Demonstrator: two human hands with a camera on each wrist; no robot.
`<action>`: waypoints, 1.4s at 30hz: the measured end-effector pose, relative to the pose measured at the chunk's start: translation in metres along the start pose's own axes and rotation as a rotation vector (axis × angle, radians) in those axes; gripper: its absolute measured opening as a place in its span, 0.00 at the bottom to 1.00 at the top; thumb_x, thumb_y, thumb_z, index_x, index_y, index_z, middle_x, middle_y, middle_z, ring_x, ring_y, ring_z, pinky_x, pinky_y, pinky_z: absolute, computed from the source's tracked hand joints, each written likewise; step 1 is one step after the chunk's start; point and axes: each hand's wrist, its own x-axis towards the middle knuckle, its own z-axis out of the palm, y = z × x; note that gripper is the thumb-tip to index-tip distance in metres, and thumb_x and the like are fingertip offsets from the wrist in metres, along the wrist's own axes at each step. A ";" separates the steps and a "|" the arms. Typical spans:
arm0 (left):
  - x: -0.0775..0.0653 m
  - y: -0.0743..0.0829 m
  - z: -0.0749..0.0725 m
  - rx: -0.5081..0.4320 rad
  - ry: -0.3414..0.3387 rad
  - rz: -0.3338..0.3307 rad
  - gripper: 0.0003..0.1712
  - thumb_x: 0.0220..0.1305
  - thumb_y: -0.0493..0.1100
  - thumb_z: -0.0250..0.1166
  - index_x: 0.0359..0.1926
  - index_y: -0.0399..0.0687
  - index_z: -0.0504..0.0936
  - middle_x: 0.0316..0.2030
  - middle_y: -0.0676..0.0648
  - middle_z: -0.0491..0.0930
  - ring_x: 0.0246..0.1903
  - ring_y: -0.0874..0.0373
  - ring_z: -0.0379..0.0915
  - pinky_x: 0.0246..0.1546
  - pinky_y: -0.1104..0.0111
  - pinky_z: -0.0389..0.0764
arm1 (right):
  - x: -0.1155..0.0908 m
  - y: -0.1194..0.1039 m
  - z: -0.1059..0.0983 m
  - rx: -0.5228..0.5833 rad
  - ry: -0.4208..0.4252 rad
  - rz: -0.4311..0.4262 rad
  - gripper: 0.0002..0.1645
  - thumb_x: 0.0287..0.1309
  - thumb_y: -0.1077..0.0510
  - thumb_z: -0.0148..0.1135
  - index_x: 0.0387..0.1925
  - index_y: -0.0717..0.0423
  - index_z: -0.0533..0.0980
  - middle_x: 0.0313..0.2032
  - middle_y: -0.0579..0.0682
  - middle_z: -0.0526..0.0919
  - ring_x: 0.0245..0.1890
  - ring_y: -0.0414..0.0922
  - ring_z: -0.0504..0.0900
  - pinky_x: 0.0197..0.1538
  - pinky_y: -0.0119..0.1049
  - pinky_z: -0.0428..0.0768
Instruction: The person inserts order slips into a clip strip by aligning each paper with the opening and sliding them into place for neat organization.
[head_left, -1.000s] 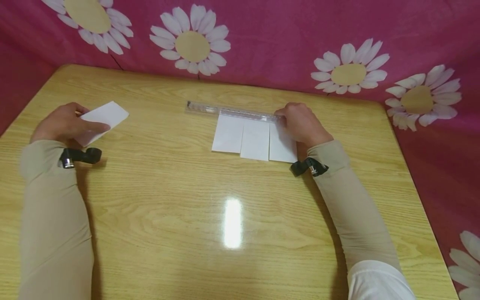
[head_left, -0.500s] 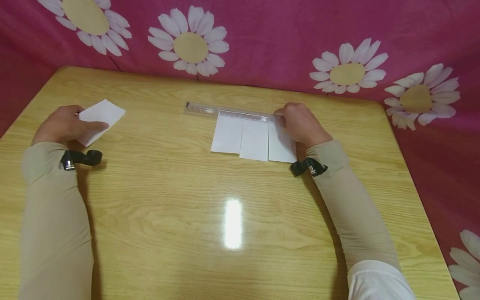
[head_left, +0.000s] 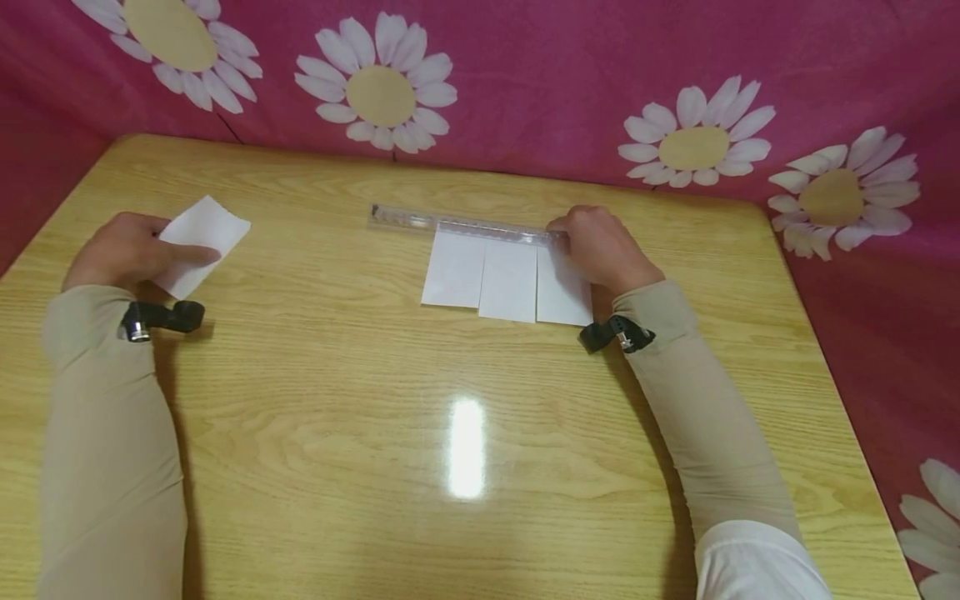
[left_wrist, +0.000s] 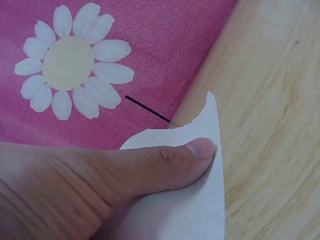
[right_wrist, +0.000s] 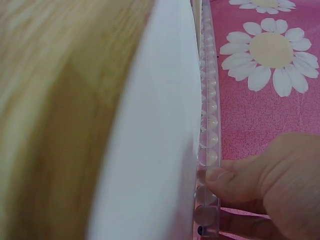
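At the left of the table my left hand [head_left: 138,248] pinches a white paper piece [head_left: 202,242], thumb across its face. In the left wrist view the paper's top edge [left_wrist: 170,131] is ragged and curved. My right hand [head_left: 603,250] grips the right end of a clear plastic ruler [head_left: 480,227], thumb on its row of round bumps in the right wrist view. Under the ruler, three white paper strips [head_left: 510,279] hang side by side toward me, their far edges along it. The right-hand strip is partly hidden by the hand.
The wood-grain table [head_left: 322,400] carries a bright light reflection. A pink cloth [head_left: 540,83] with white daisies stands behind the table's far edge and along its right side. Black camera straps [head_left: 161,317] sit on both wrists.
The paper in my left hand has turned, its face now showing more and its far corner shifted slightly left. The right hand, ruler and strips stay practically where they were.
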 end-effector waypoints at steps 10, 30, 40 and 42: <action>-0.002 0.002 0.002 0.034 0.038 -0.030 0.60 0.54 0.76 0.70 0.69 0.32 0.71 0.42 0.33 0.81 0.40 0.40 0.75 0.29 0.62 0.75 | 0.000 0.001 0.001 0.007 0.006 -0.005 0.21 0.71 0.67 0.53 0.59 0.57 0.83 0.54 0.61 0.87 0.56 0.58 0.84 0.63 0.54 0.80; -0.002 0.008 0.003 0.046 0.067 -0.030 0.55 0.69 0.75 0.51 0.73 0.29 0.65 0.61 0.21 0.69 0.52 0.31 0.64 0.51 0.41 0.71 | -0.001 0.001 0.000 0.016 0.001 0.001 0.20 0.72 0.67 0.53 0.59 0.57 0.83 0.55 0.61 0.87 0.55 0.58 0.84 0.63 0.53 0.80; -0.001 0.009 0.004 0.036 0.044 -0.015 0.54 0.71 0.73 0.47 0.70 0.26 0.66 0.59 0.22 0.69 0.52 0.32 0.63 0.51 0.43 0.70 | 0.000 0.001 0.000 0.021 0.001 0.000 0.21 0.72 0.68 0.52 0.59 0.57 0.83 0.56 0.61 0.87 0.57 0.59 0.84 0.64 0.54 0.79; -0.001 0.010 0.004 0.039 0.041 -0.025 0.54 0.71 0.73 0.47 0.70 0.26 0.67 0.58 0.23 0.69 0.52 0.32 0.63 0.50 0.44 0.70 | 0.000 0.001 0.000 0.023 -0.004 0.006 0.21 0.72 0.67 0.52 0.59 0.57 0.83 0.56 0.61 0.86 0.57 0.59 0.84 0.65 0.54 0.79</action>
